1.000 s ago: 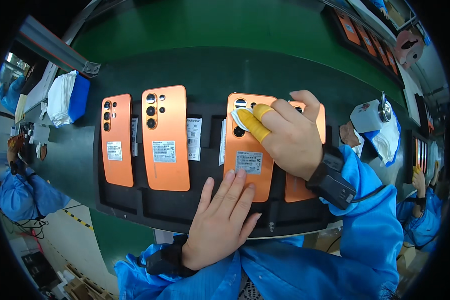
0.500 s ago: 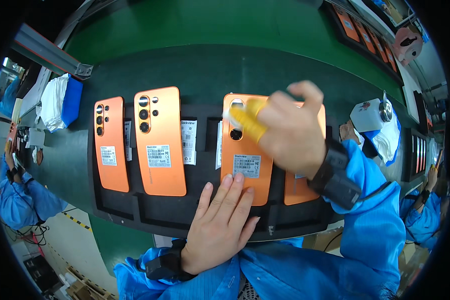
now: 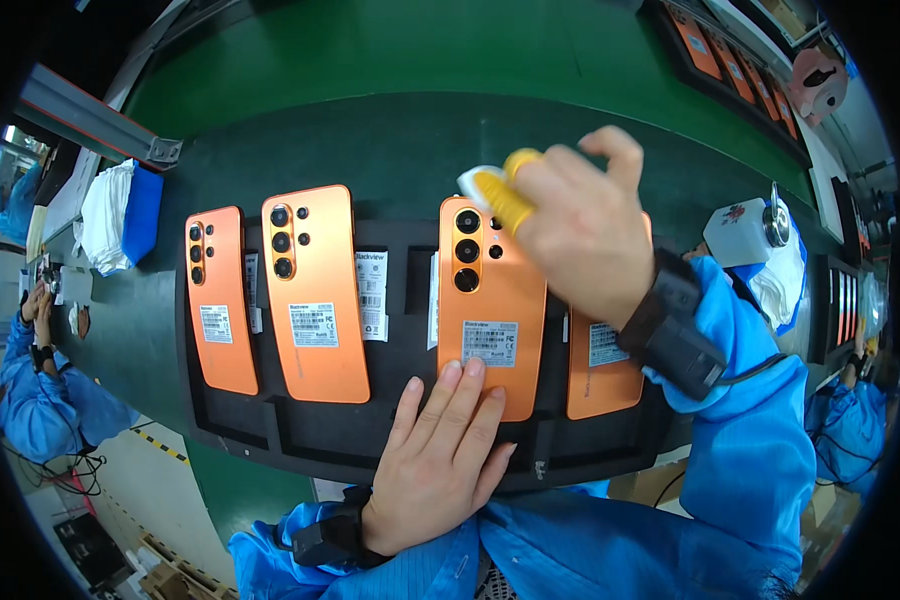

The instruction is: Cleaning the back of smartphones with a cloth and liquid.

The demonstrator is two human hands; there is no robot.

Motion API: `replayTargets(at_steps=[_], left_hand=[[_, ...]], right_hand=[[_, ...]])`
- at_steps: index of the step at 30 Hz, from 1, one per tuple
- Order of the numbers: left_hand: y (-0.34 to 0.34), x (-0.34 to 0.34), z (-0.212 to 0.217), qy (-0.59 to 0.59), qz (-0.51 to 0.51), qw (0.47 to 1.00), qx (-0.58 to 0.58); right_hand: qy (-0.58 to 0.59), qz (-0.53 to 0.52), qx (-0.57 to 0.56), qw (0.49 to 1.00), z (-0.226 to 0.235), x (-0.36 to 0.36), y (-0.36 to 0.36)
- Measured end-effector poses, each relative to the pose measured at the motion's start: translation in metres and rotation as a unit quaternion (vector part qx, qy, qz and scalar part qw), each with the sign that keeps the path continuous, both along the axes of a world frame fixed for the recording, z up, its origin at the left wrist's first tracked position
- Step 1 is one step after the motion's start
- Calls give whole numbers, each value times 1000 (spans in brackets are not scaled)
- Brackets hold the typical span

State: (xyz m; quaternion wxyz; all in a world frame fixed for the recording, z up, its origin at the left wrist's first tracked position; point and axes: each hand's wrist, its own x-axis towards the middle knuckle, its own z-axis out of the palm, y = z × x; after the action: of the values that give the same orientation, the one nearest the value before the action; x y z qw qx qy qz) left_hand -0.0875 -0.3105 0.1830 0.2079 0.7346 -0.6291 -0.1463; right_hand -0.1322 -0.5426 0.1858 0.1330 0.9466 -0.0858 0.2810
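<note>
Several orange phones lie back-up on a black foam tray point(image 3: 402, 400), each with a pale label. My left hand point(image 3: 435, 460) rests flat, its fingertips on the lower label area of one phone point(image 3: 522, 300). Yellow finger cots point(image 3: 508, 205) cover fingertips of my right hand point(image 3: 590, 235). That hand pinches a small white cloth point(image 3: 476, 186) over the phone's top edge, just above its camera lenses; whether it touches is unclear. My right hand and wrist partly hide the rightmost phone point(image 3: 602, 390). Two more phones, an inner one point(image 3: 320, 290) and an outer one point(image 3: 228, 300), lie on the left.
A blue bin point(image 3: 146, 215) of white cloths stands at left. On the right are a white bottle point(image 3: 740, 232) with a metal top and more white cloths point(image 3: 775, 280). Another tray of orange phones point(image 3: 735, 75) sits far right. Co-workers' blue sleeves point(image 3: 45, 400) show at both sides.
My right hand has moved the cloth up off the camera lenses to the phone's top edge, uncovering the lenses. My left hand stays on the phone.
</note>
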Motion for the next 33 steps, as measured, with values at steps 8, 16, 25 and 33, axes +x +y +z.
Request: replayTargets(at_steps=[8,16,25,33], left_hand=[[1,1,-2,-14,2,1000,7],[0,0,1,0,-4,1000,9],[0,0,0,-10,2,1000,11],[0,-2,0,-15,12,1000,15]], right_hand=[[17,22,52,998,0,0,22],[75,-8,76,994,0,-30,48],[51,24,83,995,13,-11,17],[5,5,87,996,12,9,-6]])
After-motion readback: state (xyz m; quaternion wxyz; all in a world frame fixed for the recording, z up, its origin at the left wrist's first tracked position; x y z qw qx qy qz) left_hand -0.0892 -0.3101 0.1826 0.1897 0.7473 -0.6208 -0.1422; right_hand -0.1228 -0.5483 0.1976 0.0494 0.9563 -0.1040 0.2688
